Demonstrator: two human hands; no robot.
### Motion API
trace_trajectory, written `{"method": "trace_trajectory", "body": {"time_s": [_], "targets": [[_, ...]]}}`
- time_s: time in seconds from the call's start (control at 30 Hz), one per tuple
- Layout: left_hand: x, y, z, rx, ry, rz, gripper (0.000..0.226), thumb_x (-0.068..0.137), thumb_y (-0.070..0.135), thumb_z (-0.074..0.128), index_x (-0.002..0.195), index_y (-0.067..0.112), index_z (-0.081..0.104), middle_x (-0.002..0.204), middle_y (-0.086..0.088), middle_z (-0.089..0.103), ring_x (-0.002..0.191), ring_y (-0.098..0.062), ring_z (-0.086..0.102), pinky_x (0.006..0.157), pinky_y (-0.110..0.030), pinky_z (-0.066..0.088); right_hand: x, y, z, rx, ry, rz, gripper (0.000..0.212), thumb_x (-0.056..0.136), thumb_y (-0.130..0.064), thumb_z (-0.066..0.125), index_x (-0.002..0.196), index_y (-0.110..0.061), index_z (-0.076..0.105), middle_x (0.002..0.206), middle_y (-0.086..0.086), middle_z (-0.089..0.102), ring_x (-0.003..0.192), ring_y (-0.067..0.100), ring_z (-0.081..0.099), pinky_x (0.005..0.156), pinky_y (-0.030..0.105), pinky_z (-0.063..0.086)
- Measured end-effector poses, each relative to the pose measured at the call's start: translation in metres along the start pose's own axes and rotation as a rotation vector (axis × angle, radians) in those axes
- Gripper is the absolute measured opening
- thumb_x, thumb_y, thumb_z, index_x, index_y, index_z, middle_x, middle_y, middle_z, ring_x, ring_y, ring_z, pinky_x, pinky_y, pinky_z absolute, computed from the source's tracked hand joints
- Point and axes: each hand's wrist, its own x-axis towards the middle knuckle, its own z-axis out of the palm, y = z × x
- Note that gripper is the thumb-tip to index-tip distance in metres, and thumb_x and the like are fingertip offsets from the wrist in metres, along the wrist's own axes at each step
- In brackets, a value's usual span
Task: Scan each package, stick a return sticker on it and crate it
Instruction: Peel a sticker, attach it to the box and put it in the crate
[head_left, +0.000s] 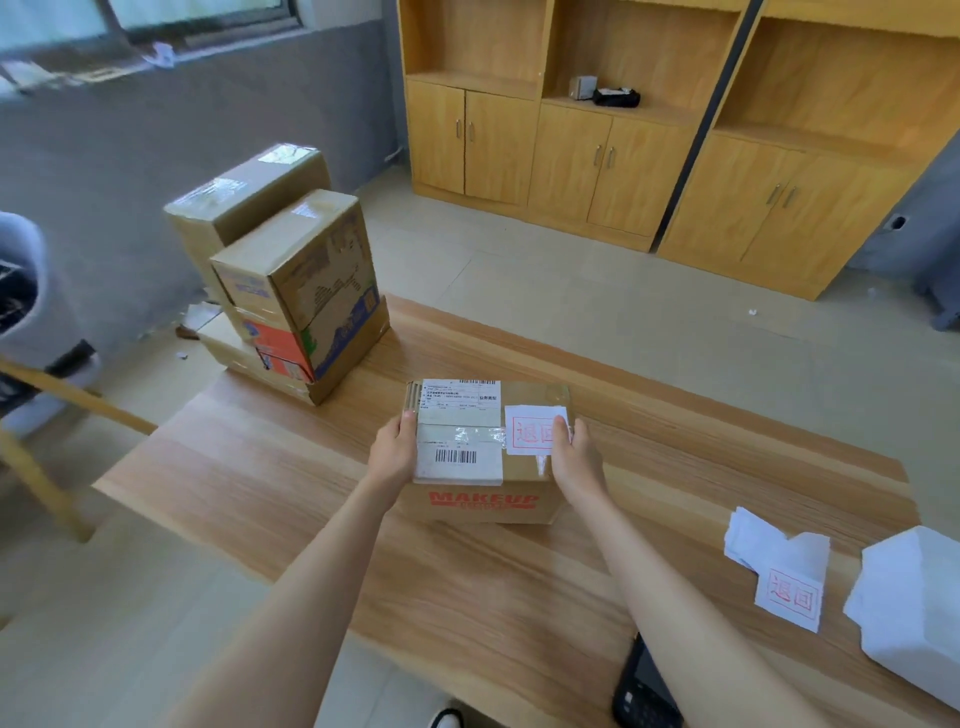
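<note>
— Judging by the top of that package (485, 452), is the sticker step finished?

— Close to it. A white return sticker (532, 430) with red characters lies on the lid at its right side, beside the shipping labels. The right hand (574, 460) has its fingers together, pressing on the sticker's right edge, while the left hand (395, 449) clasps the box's left side, thumb on the lid.

— And where does the box sit?

— On the wooden table (270, 483), near the middle, its printed front facing the person.

— Has it been scanned?

— That cannot be read from this view. A dark handheld scanner (647, 691) lies at the table's near edge, apart from both hands, which suggests scanning is behind rather than ahead.

— What remains?

— Crating this one, probably. A white foam crate (914, 608) sits at the far right, with spare stickers (779, 571) just beside it. Whether anything is already inside is hidden.

— And the other boxes?

— A stack of cartons (291, 291) stands at the table's far left corner, showing no red-stamped sticker on the faces in view, so much of the job likely lies ahead.
</note>
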Motion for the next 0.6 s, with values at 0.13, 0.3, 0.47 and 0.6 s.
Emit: {"method": "trace_trajectory", "body": {"time_s": [0.13, 0.3, 0.47, 0.6], "targets": [[-0.013, -0.012, -0.040, -0.065, 0.104, -0.040, 0.044, 0.102, 0.040, 0.029, 0.122, 0.012, 0.055, 0.111, -0.008, 0.065, 0.102, -0.024, 0.062, 0.090, -0.044, 0.051, -0.008, -0.016, 0.032, -0.018, -0.102, -0.078, 0.036, 0.101, -0.034, 0.035, 0.121, -0.007, 0.047, 0.104, 0.004, 0.061, 0.085, 0.017, 0.057, 0.061, 0.026, 0.038], [-0.038, -0.037, -0.088, -0.114, 0.254, -0.087, 0.042, 0.100, 0.041, 0.035, 0.120, 0.011, 0.057, 0.110, -0.008, 0.066, 0.099, -0.022, 0.064, 0.089, -0.042, 0.052, -0.027, -0.033, 0.075, -0.052, -0.247, -0.146, 0.038, 0.099, -0.034, 0.040, 0.126, -0.009, 0.046, 0.114, 0.003, 0.060, 0.102, 0.025, 0.055, 0.075, 0.029, 0.036], [-0.070, -0.058, -0.128, -0.210, 0.415, -0.100, 0.033, 0.100, 0.031, 0.042, 0.122, 0.011, 0.056, 0.111, -0.004, 0.063, 0.096, -0.017, 0.060, 0.085, -0.030, 0.047, -0.051, -0.047, 0.118, -0.033, -0.391, -0.219, 0.027, 0.098, -0.029, 0.044, 0.119, -0.013, 0.050, 0.103, -0.004, 0.057, 0.098, 0.021, 0.055, 0.075, 0.028, 0.036], [-0.094, -0.073, -0.157, -0.264, 0.542, -0.128, 0.033, 0.100, 0.027, 0.043, 0.123, 0.007, 0.055, 0.104, -0.003, 0.061, 0.086, -0.014, 0.058, 0.069, -0.021, 0.045, -0.072, -0.057, 0.151, -0.014, -0.504, -0.284, 0.031, 0.098, -0.025, 0.045, 0.125, -0.012, 0.050, 0.107, -0.002, 0.060, 0.108, 0.021, 0.057, 0.088, 0.030, 0.043]]}}
